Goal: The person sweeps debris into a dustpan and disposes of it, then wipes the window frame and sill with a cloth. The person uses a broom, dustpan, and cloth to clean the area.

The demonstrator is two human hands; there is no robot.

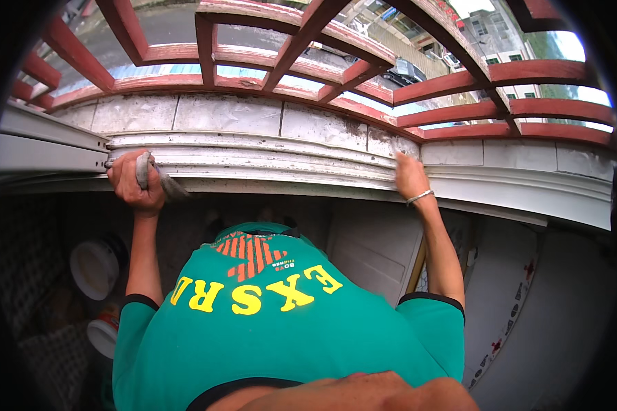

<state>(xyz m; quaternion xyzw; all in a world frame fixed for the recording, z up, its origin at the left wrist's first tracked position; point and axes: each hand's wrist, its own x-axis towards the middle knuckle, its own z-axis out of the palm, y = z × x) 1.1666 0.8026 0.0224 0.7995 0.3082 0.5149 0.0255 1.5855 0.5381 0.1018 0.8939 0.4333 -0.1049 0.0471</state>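
My left hand (135, 181) is closed around a grey cloth (173, 189), with one end hanging past the wrist. It rests at the left end of a white sliding-window track (267, 162), whose grooves are streaked with dark dirt. Farther right, my right hand (411, 177) is over the same track, near the dirty white sill tiles (329, 123). Motion blurs its curled fingers, so whether anything is in them is unclear. A light bangle (420, 197) circles that wrist.
Beyond the sill stands a red-painted lattice (301, 61) with peeling paint, with a street and a parked car (406, 72) outside. White window sashes (51, 149) adjoin the track at left. Below are buckets (93, 269) and a white panel (373, 251).
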